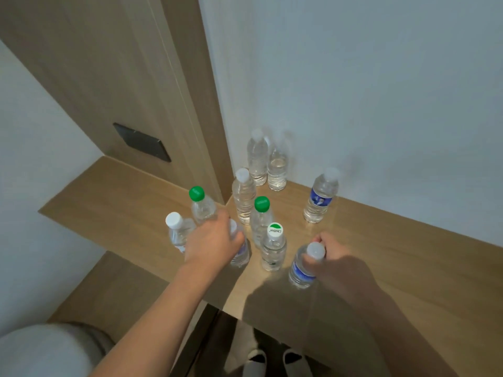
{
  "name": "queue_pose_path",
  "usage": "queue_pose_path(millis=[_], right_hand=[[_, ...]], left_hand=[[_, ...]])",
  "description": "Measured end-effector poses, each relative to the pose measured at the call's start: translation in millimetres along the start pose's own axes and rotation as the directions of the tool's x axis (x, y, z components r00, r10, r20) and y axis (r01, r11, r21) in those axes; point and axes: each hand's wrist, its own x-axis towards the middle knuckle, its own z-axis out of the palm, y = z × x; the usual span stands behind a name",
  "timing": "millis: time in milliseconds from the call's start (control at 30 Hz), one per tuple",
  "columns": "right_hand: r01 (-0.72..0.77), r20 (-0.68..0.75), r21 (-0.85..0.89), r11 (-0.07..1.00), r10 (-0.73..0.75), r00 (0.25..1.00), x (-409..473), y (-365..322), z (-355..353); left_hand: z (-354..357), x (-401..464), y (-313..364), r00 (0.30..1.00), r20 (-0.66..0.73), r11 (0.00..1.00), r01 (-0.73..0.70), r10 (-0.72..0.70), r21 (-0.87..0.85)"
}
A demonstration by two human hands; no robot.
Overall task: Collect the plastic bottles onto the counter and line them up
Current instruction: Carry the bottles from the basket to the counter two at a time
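Note:
Several clear plastic bottles stand upright on the wooden counter (pixel 381 240). My left hand (pixel 215 242) grips a blue-labelled bottle (pixel 241 253) from above, hiding its cap. My right hand (pixel 336 258) holds the neck of a white-capped, blue-labelled bottle (pixel 302 268) near the counter's front edge. Between the hands stands a bottle with a green-and-white cap (pixel 273 250). Two green-capped bottles (pixel 201 205) (pixel 261 219) and a white-capped one (pixel 177 232) stand close by. Farther back are a tall unlabelled bottle (pixel 243 197), a pair in the corner (pixel 257 159) (pixel 277 170), and a blue-labelled one (pixel 319 197) to the right.
The counter meets a white wall (pixel 381 91) behind and a wooden panel (pixel 136 77) with a dark plate (pixel 141 142) on the left. A lower wooden shelf (pixel 109 289) lies below left. My feet in slippers (pixel 272 360) show under the counter edge.

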Motion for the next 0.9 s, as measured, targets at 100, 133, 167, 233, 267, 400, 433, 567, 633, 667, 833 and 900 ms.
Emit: queue_pose_path(millis=[100, 133, 167, 233, 267, 400, 433, 567, 633, 667, 833, 900], right_hand=[[-0.038, 0.069, -0.063, 0.997, 0.042, 0.997, -6, -7, -4], [-0.033, 0.076, -0.092, 0.995, 0.040, 0.996, -11, -9, -7], [-0.040, 0.071, -0.112, 0.993, 0.048, 0.996, -17, -10, -10], [-0.080, -0.003, -0.119, 0.990, 0.080, 0.997, -31, -5, -19], [-0.108, -0.073, -0.100, 0.989, 0.101, 0.992, -39, 0, -24], [-0.168, -0.301, -0.034, 0.985, 0.150, 0.942, -87, 29, -47], [-0.183, -0.331, -0.026, 0.983, 0.164, 0.929, -101, 38, -54], [-0.268, -0.464, 0.049, 0.962, 0.259, 0.847, -163, 82, -84], [-0.315, -0.529, 0.080, 0.946, 0.309, 0.791, -200, 117, -98], [-0.342, -0.551, 0.105, 0.934, 0.341, 0.761, -222, 137, -106], [-0.495, -0.611, 0.243, 0.834, 0.528, 0.590, -342, 237, -138], [-0.535, -0.633, 0.286, 0.795, 0.576, 0.517, -395, 278, -149]], left_hand=[[-6, 0, 5, 0.998, 0.035, 0.992, -0.062, 0.058, 0.113], [-9, 0, 8, 0.997, 0.005, 0.988, -0.080, 0.080, 0.131], [-13, -1, 11, 0.991, -0.056, 0.984, -0.112, 0.121, 0.139], [-18, -3, 25, 0.940, -0.229, 0.966, -0.232, 0.254, 0.117], [-21, -4, 35, 0.892, -0.316, 0.946, -0.309, 0.323, 0.094], [-22, -17, 91, 0.718, -0.454, 0.815, -0.578, 0.528, 0.034], [-20, -24, 108, 0.686, -0.462, 0.782, -0.623, 0.561, 0.024], [0, -67, 184, 0.578, -0.434, 0.632, -0.775, 0.691, -0.027], [13, -98, 227, 0.509, -0.401, 0.547, -0.837, 0.762, -0.022], [20, -117, 251, 0.472, -0.377, 0.502, -0.865, 0.797, -0.022], [58, -227, 370, 0.318, -0.269, 0.318, -0.947, 0.909, -0.044], [75, -279, 420, 0.244, -0.245, 0.237, -0.970, 0.938, -0.060]])
